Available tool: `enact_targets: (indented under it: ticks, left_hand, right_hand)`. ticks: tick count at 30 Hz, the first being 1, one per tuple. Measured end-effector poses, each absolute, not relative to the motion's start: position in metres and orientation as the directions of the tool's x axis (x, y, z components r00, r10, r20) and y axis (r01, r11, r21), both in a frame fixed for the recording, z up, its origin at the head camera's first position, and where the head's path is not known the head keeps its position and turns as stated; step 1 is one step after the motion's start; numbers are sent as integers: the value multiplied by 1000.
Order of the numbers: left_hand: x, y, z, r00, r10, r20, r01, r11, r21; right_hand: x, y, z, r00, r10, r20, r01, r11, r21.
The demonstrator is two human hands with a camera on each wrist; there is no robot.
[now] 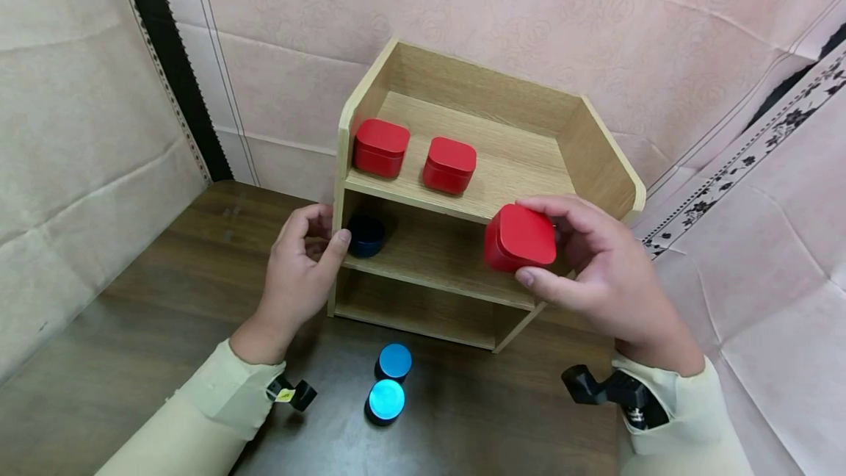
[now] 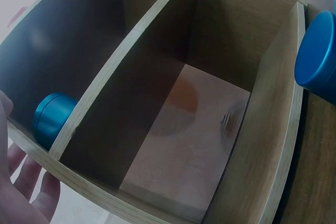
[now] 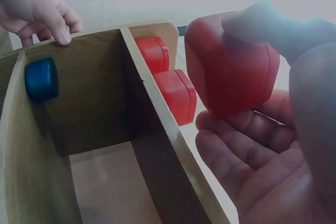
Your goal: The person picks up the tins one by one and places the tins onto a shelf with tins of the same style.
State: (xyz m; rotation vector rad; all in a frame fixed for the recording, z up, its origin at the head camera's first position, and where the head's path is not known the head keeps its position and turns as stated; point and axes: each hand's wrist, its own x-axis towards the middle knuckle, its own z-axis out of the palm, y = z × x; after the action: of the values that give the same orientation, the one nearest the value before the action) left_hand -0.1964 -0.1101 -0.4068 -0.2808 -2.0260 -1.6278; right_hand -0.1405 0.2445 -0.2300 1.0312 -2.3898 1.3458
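My right hand (image 1: pixel 537 242) grips a red square tin (image 1: pixel 518 237) between thumb and fingers, in the air in front of the right front corner of a small wooden shelf unit (image 1: pixel 509 160). In the right wrist view the held tin (image 3: pixel 228 69) sits above my palm, beside the top board. Two more red tins (image 1: pixel 380 147) (image 1: pixel 449 164) stand on the top board. A dark blue round tin (image 1: pixel 366 235) sits at the left of the middle level. My left hand (image 1: pixel 330 230) holds the shelf's left side panel, thumb on its front edge.
Two blue round tins (image 1: pixel 394 361) (image 1: pixel 386 400) stand on the dark wooden table (image 1: pixel 145 329) in front of the shelf. The bottom level (image 2: pixel 184 150) holds nothing. Pink cloth-covered walls close in behind and on both sides.
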Motion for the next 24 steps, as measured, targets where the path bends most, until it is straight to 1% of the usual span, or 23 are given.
enact_targets:
  ticks: [3, 7, 14, 20, 24]
  left_hand:
    - [-197, -110, -407, -842, -158, 516, 470, 254, 845]
    - [-197, -109, -408, -840, -163, 517, 470, 256, 844]
    - [-198, -111, -409, -841, -163, 517, 468, 261, 844]
    - [-198, -110, -409, -838, -163, 520, 472, 259, 843]
    - [-198, -110, -409, -837, -163, 522, 474, 262, 841]
  right_hand:
    - [-144, 245, -225, -753, -447, 483, -638, 313, -704]
    - [-149, 243, -218, -784, -406, 470, -605, 330, -724]
    - [-162, 239, -207, -847, -345, 404, -525, 428, -736]
    - [-173, 235, -200, -885, -309, 348, -464, 526, -713]
    - [-179, 233, -196, -919, -261, 295, -394, 599, -697]
